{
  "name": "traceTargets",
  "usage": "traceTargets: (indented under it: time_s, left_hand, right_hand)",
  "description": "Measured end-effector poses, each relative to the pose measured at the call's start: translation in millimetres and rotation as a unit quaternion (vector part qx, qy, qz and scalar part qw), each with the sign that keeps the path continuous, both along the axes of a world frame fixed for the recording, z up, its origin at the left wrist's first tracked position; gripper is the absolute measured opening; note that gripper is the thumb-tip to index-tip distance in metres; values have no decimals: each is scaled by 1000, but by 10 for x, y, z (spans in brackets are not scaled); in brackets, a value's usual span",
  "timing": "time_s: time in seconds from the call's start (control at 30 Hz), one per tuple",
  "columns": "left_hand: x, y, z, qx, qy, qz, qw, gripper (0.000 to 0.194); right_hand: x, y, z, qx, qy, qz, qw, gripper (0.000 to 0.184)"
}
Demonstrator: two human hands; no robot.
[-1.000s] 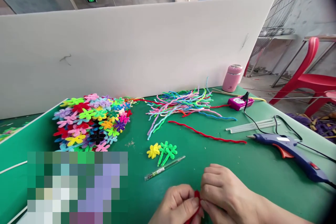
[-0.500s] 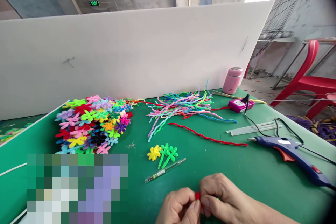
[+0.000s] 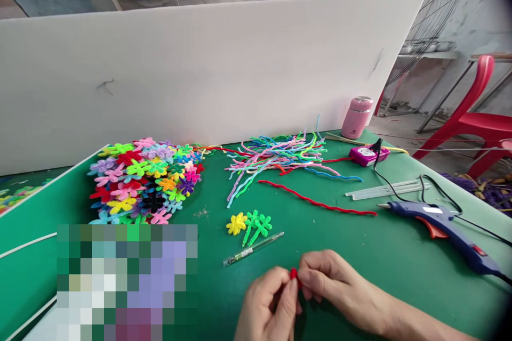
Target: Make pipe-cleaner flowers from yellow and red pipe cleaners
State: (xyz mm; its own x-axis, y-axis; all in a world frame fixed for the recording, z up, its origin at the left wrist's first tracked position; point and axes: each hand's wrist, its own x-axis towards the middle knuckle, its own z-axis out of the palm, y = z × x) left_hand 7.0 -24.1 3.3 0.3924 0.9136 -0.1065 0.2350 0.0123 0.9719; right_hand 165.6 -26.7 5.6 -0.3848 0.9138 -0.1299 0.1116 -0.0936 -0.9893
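Observation:
Low in the view, my left hand (image 3: 269, 306) and my right hand (image 3: 333, 283) meet over the green table (image 3: 360, 256), both pinching a small piece of red pipe cleaner (image 3: 294, 273) between thumbs and fingers. Only a red tip shows between the fingertips; the rest is hidden. Just beyond the hands lie a clear pen (image 3: 253, 249), a yellow pipe-cleaner flower (image 3: 236, 224) and green flowers on stems (image 3: 256, 225).
A heap of colourful pipe-cleaner flowers (image 3: 144, 181) lies at left. Loose pipe cleaners (image 3: 276, 160) and one long red one (image 3: 316, 203) lie mid-table. A blue glue gun (image 3: 444, 229), glue sticks (image 3: 388, 191), a pink device (image 3: 368, 155) and a pink flask (image 3: 356, 117) are at right. A white board (image 3: 200, 69) stands behind.
Both hands have risen slightly in the view and kept pinching the red piece. The view has shifted a little. Everything else on the table lies as before.

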Motion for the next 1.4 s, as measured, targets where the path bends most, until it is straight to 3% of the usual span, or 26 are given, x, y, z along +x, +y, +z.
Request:
traceTargets:
  time_s: [0.1,0.17,0.37,0.53,0.7,0.83,0.9,1.0,1.27,1.4]
  left_hand:
    - [24,37,46,-151,-100,-1,984,32]
    - [39,51,39,-206,-157,7,966,29]
    - [37,82,-42,-311,-263,21,913,31]
    - [26,95,-44,-362,-286,2,887,27]
    - [-2,83,-29,-325,-257,-4,910,26]
    - [-19,60,-21,-213,-183,12,960,26]
    - [-16,42,-6,-144,-119,-10,982,27]
    - [-1,10,20,-90,-60,-20,994,28]
    - [8,14,16,-210,-77,-40,974,33]
    - [1,47,20,-232,-86,-40,968,35]
  right_hand:
    - [-5,-7,16,5,16,-38,999,35]
    - [-4,-9,10,2,25,-49,998,33]
    - [10,0,-35,8,66,-79,995,30]
    - [16,22,-84,19,64,-99,993,28]
    - [38,5,-40,26,56,-79,995,26]
    - [32,-48,50,74,19,-71,995,26]
    - [10,-62,60,92,-2,-80,993,24]
    - [-15,-55,19,74,-12,-92,993,22]
    - [32,20,-47,-33,115,-108,987,28]
    - [26,56,-42,-83,160,-118,976,28]
